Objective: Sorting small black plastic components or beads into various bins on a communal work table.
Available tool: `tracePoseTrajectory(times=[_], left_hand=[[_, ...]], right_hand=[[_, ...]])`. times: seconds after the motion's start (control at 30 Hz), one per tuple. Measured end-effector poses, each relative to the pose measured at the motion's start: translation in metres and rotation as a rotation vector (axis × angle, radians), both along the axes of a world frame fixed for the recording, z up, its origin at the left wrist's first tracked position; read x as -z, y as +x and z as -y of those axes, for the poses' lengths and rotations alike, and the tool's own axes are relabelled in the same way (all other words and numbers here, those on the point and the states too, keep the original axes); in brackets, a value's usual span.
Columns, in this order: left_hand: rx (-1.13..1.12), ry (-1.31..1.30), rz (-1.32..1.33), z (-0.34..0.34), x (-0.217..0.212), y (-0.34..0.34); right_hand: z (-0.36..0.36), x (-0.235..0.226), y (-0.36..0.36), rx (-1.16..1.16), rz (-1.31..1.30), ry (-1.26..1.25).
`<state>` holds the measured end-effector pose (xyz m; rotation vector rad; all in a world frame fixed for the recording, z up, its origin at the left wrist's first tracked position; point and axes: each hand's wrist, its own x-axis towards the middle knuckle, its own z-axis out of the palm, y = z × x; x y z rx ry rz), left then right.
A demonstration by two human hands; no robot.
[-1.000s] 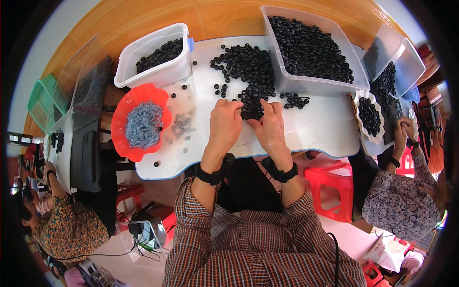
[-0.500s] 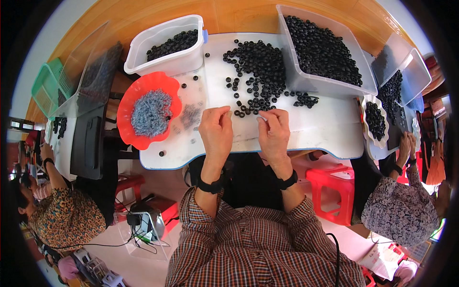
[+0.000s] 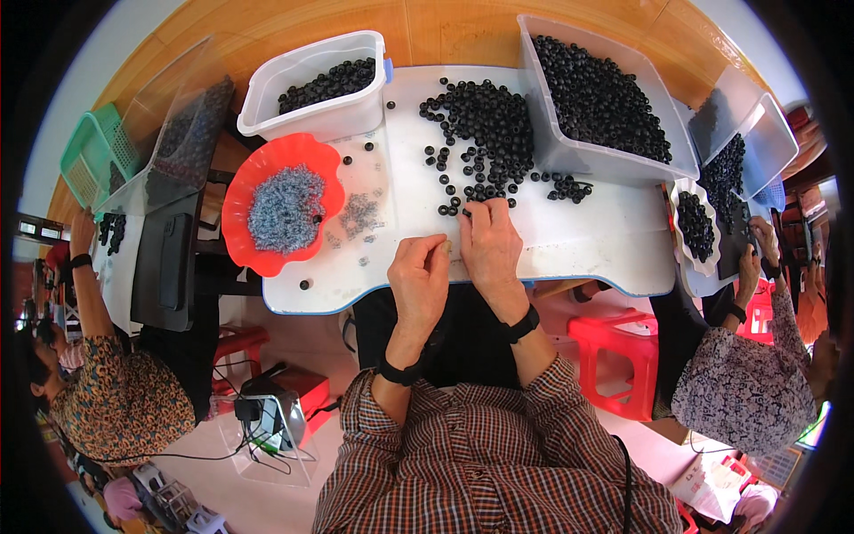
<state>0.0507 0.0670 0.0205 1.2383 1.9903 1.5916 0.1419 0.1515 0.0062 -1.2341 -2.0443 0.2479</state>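
Observation:
My left hand point(image 3: 420, 280) is held over the table's near edge, thumb and fingers pinched together; anything between them is too small or hidden to name. Further forward, my right hand point(image 3: 491, 254) has its fingers bent down and drawn together at the near rim of a loose pile of small black rings point(image 3: 489, 125). Its fingertips meet the nearest rings, and whatever they grip is hidden. To the left of my hands stands a red scalloped bowl point(image 3: 238, 200) full of small clear bluish pieces point(image 3: 285, 209), with one black ring among them.
A white tub point(image 3: 351, 118) and a large clear bin point(image 3: 614, 165), both holding black rings, stand at the back. A few clear pieces point(image 3: 358, 214) lie beside the bowl. Co-workers sit left and right; a red stool point(image 3: 614, 347) stands right of my legs.
My right hand has moved forward and left to the pile's near edge. My left hand has come back slightly toward me and to the right, still pinched. The left co-worker's arm has reached forward.

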Motion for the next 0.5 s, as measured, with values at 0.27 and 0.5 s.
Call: tracePoseTrajectory(times=[0.27,0.5], left_hand=[[0.080,-0.034,0.151,0.005,0.015,0.006],[0.203,-0.024,0.819,0.011,-0.004,0.011]], right_hand=[[0.005,0.002,0.005,-0.036,-0.028,0.041],[0.043,-0.019,0.020,-0.144,-0.468,-0.270]])
